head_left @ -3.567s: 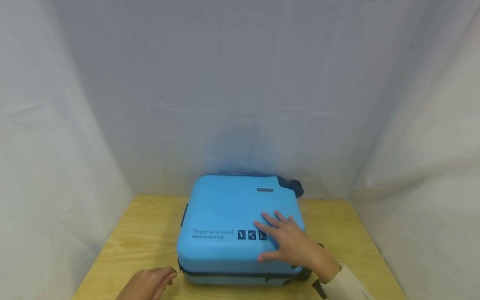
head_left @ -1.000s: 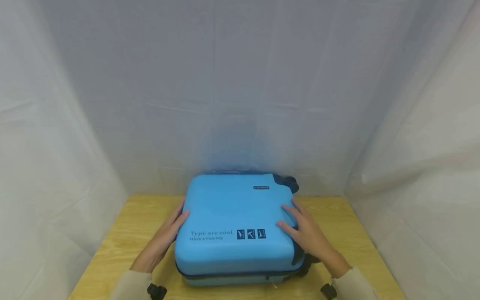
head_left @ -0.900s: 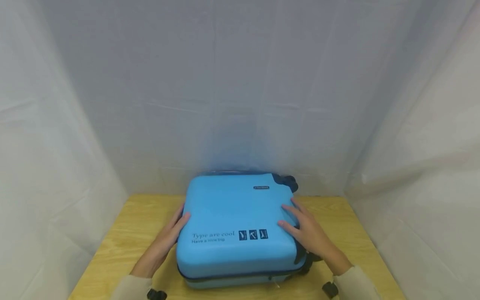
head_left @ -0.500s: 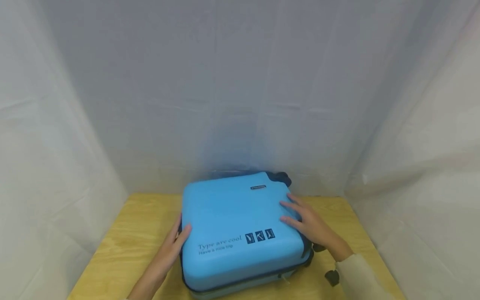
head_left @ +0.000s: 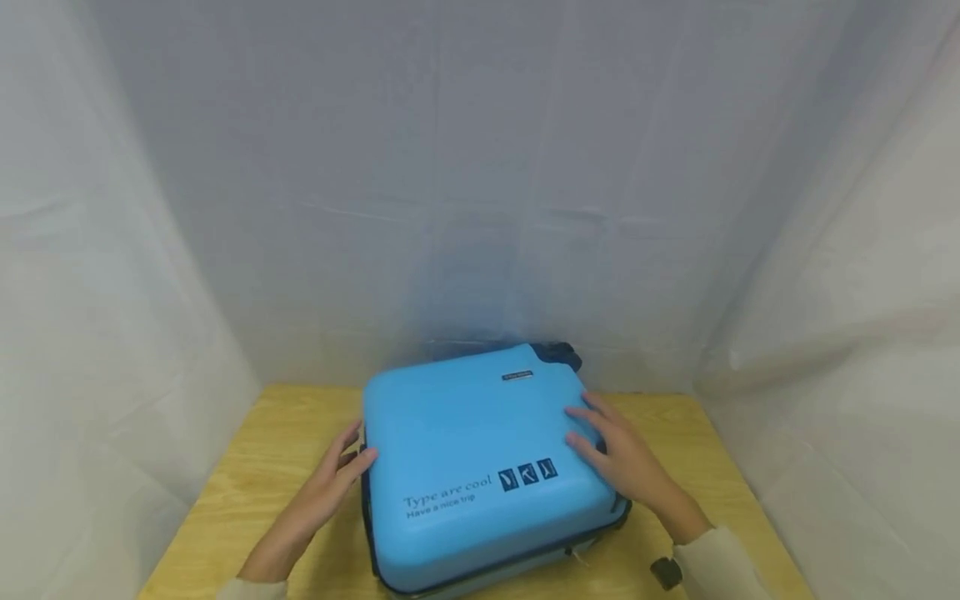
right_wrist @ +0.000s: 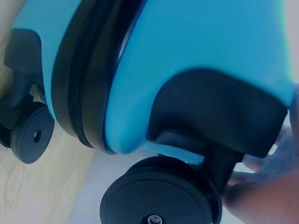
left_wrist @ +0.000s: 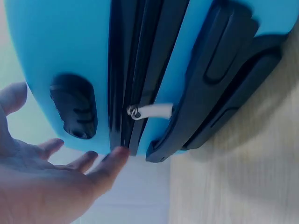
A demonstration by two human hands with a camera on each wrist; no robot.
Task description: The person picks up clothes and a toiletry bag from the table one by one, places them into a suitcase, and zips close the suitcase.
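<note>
A bright blue suitcase [head_left: 480,450] with dark lettering, black zipper band [left_wrist: 135,70] and black wheels [right_wrist: 159,196] on a pale wooden table [head_left: 277,450].

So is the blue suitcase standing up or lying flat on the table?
Lying flat. The blue suitcase rests broad side down on the wooden table, printed shell facing up, wheels sticking out sideways.

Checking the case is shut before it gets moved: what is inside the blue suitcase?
Nothing inside shows: the blue suitcase lies closed on the wooden table, its dark zipper seam shut, so its contents are hidden.
</note>
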